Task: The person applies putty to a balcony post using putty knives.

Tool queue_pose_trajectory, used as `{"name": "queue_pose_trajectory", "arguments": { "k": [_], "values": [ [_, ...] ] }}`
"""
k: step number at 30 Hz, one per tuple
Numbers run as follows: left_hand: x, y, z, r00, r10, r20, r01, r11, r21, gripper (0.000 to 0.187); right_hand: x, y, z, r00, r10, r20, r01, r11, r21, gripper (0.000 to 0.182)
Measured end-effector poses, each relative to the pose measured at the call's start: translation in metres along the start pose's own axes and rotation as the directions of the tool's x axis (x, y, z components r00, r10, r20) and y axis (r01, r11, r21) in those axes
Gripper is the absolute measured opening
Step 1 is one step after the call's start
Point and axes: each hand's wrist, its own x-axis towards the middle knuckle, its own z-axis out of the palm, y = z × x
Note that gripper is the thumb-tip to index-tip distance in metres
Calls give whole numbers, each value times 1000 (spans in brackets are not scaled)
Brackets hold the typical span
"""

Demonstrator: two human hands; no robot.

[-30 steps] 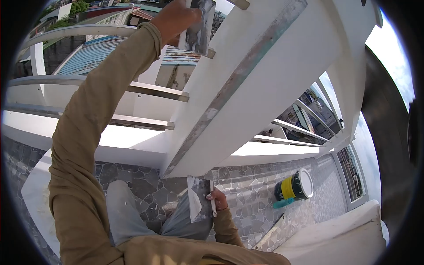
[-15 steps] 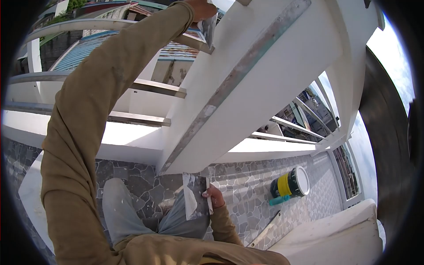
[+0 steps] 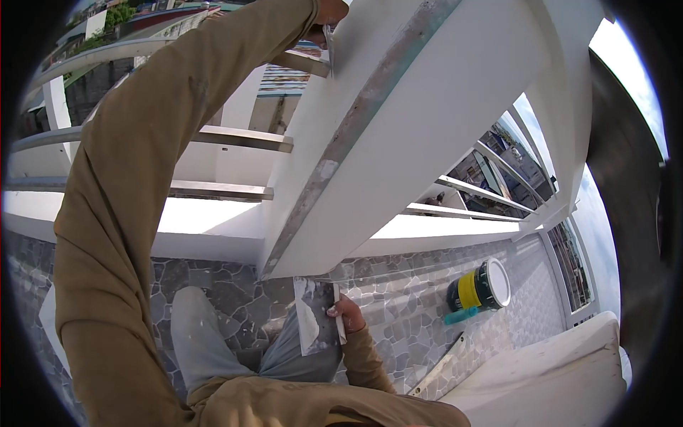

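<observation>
My left hand is raised at the top of the view, partly cut off by the frame edge. Its fingers are closed on a thin flat metal blade, like a putty knife, seen nearly edge-on against the side of the white pillar. A grey-green, bare-looking strip runs along the pillar's corner. Low in the middle, my right hand grips the edge of a broad flat trowel over my lap. White putty lies on the trowel's left part.
Metal rails meet the pillar on the left. Grey stone-pattern floor lies below. To the right stand a dark bucket with a yellow label and a teal item, near a long strip and a large whitish panel.
My left hand and its blade have shifted slightly left, and the blade has turned from broad face to nearly edge-on. The view has turned a little; my right hand keeps its hold on the trowel.
</observation>
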Motion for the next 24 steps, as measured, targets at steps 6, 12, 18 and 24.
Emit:
{"name": "queue_pose_trajectory", "arguments": {
  "k": [6, 12, 18, 24],
  "values": [
    [-3, 6, -23, 997, 53, -49, -43, 983, 179, 19, 1, -5, 8, 1000, -7, 1, 7, 998, 62, 60],
    [-18, 33, -66, 990, 126, -60, -99, 937, 334, 19, 10, 4, -8, 994, 38, 98, -42, 998, 43, 67],
    [-56, 71, -123, 973, -185, -139, 163, 974, -158, 16, 7, -2, 6, 997, 13, 74, -14, 1000, 5, 67],
    [-91, 6, -82, 972, 78, -223, -26, 974, 226, 12, 0, -3, 10, 1000, 23, 0, -23, 1000, 16, 63]
  ]
}}
